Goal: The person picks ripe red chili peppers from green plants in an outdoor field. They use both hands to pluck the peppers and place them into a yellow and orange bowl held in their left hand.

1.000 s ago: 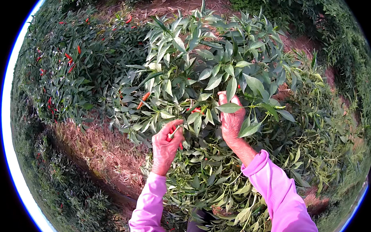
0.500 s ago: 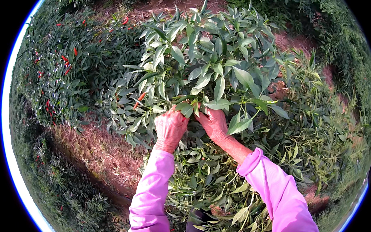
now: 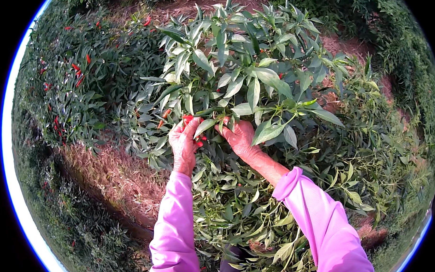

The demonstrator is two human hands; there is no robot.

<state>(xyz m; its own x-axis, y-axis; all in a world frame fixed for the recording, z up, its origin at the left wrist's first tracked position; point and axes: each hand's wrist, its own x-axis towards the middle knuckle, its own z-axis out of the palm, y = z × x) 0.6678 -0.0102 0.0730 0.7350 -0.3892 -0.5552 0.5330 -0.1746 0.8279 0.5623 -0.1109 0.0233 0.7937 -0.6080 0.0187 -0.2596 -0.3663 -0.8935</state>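
Note:
In front of me stands a leafy chili plant point(image 3: 251, 87) with long green chilies among its leaves. My left hand point(image 3: 183, 146) is closed at its near left side, and red chilies point(image 3: 200, 142) show at its fingers and beside its palm. My right hand point(image 3: 241, 139) is just to the right, its fingers bent in among the leaves and closed; whatever they grip is hidden. An orange-red chili point(image 3: 164, 118) hangs left of my left hand. One pale green chili point(image 3: 306, 103) points out to the right.
Neighbouring chili plants point(image 3: 79, 100) on the left carry several red fruits. Dry straw mulch point(image 3: 116, 175) covers the ground at lower left. Drooping leafy stems point(image 3: 248, 202) fill the space beneath my forearms. More dense green plants point(image 3: 391, 48) stand on the right.
My left hand has moved left and turned, and red chilies now show in it. My right hand has shifted slightly left and down. The plant's top has swayed a little left.

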